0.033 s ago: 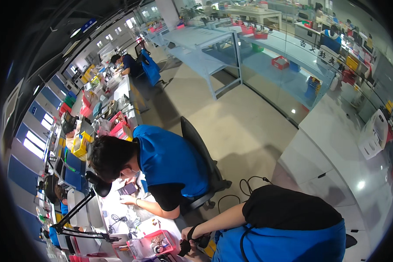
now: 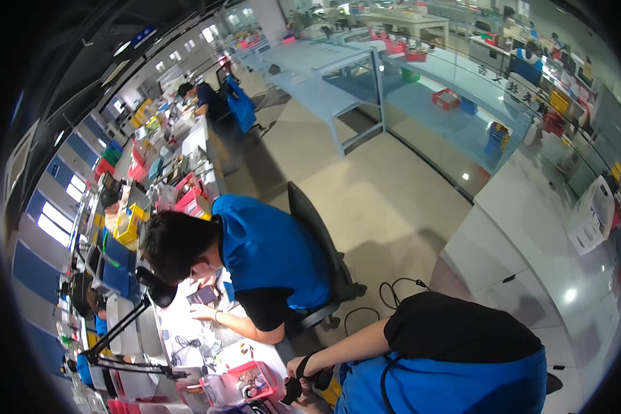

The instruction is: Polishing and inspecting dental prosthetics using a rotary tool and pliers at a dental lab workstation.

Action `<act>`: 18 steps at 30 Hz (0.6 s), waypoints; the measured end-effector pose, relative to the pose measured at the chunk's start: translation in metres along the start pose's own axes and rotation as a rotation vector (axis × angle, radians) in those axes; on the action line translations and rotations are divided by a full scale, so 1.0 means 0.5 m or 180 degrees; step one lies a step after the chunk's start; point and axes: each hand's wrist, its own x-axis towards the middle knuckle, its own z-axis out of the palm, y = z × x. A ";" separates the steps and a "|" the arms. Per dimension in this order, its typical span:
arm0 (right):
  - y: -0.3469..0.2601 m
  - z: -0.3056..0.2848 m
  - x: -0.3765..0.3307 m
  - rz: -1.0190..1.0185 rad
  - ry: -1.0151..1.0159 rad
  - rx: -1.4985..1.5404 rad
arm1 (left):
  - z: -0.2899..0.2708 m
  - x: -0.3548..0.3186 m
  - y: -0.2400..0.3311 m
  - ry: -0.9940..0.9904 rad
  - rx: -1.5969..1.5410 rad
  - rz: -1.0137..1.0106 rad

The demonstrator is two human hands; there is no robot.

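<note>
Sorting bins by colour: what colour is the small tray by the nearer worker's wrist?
Pink, seen in the head view: the tray beside the strapped hand.

The left hand (image 2: pixel 301 368), wrist-strapped, grips a dark tool (image 2: pixel 291 391) at the white workbench (image 2: pixel 179 324) edge. Just left of it lies a pink parts tray (image 2: pixel 252 381). Beyond the hand, a co-worker in a blue vest (image 2: pixel 269 252) bends under a black desk lamp (image 2: pixel 155 286).
</note>
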 end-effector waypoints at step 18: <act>-0.082 -0.083 -0.205 -0.0293 -0.1268 -0.0614 | -0.069 -0.159 0.029 0.1167 0.0546 -0.0129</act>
